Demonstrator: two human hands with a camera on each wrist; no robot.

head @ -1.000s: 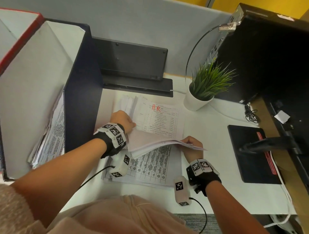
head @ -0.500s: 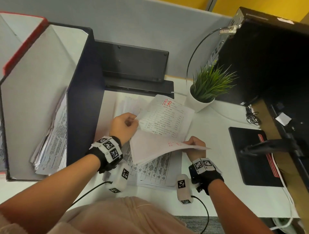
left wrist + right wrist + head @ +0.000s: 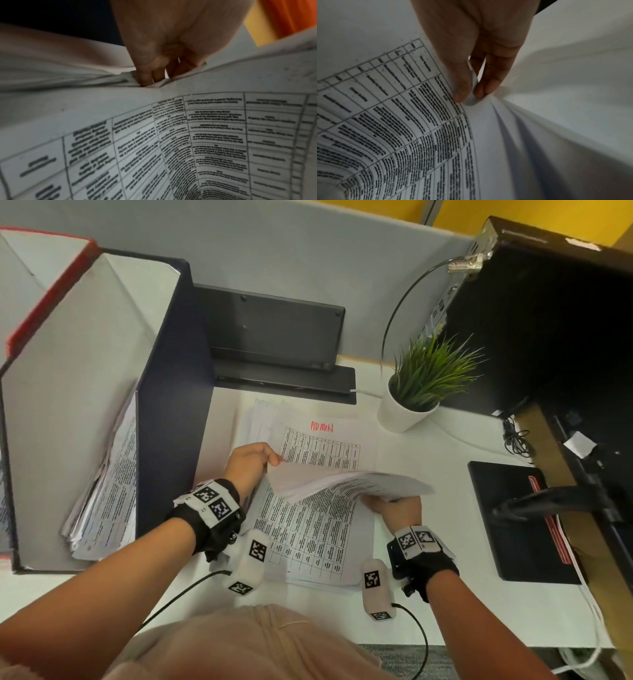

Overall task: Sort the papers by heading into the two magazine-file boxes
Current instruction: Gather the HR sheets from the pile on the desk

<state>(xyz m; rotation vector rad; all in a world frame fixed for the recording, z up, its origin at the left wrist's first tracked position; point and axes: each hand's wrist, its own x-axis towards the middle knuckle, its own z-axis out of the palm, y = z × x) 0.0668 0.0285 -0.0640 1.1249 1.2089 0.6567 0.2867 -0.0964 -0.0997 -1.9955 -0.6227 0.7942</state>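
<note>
White papers carry black grid tables of dense black text; one sheet bears a red handwritten heading, "ADMIN". The nearer magazine-file box is dark navy outside and pale grey-white inside, the farther box red-edged; wrist bands are black with white squares of black-and-white checker-like markers, and the same markers show on the off-white pods beneath. A green spiky plant stands in a white pot on the white desk, beside a black pad with a red stripe, under a grey partition and yellow wall.
</note>
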